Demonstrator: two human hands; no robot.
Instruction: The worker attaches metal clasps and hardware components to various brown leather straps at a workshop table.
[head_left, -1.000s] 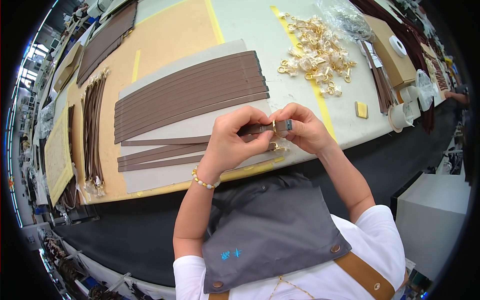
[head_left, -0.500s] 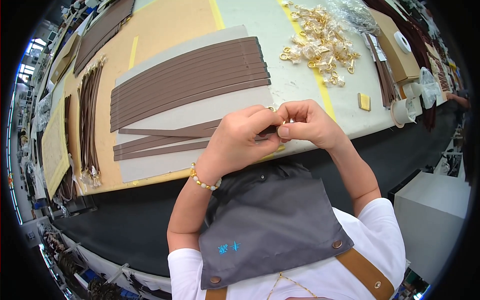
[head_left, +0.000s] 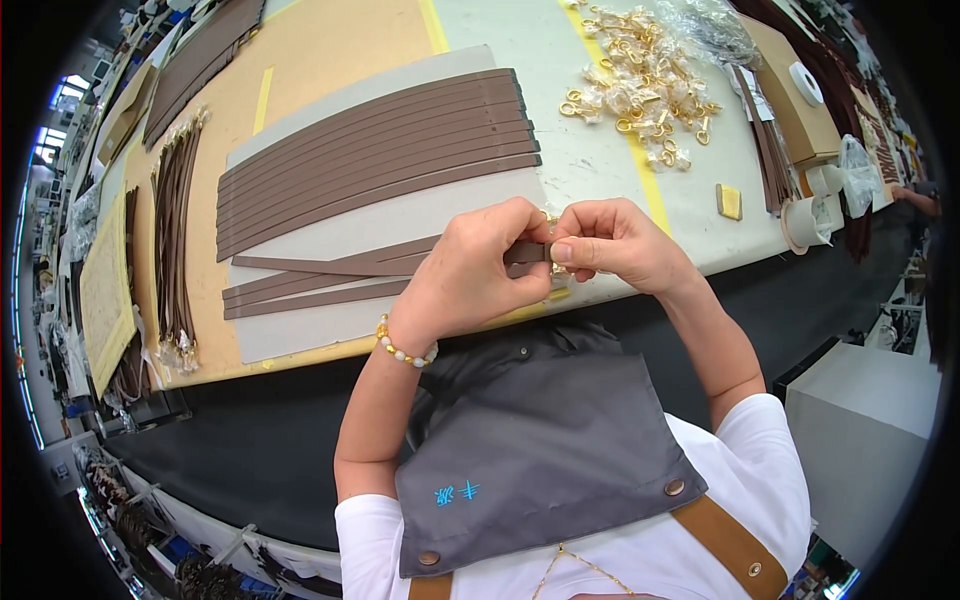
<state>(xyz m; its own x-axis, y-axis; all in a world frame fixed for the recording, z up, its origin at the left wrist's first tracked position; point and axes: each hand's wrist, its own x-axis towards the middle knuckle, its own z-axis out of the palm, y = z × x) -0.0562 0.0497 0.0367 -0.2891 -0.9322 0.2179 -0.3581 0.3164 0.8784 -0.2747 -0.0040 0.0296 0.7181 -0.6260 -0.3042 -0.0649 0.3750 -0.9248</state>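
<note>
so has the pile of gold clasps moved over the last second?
No: the pile of gold clasps keeps its place against the yellow tape strip; both sit higher in the picture together, so the view shifted.

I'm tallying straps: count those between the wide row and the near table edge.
3, by their left ends: upper strap, nearest the row; middle strap; lower strap, nearest the table edge. The left hand hides their right parts, perhaps more straps.
</note>
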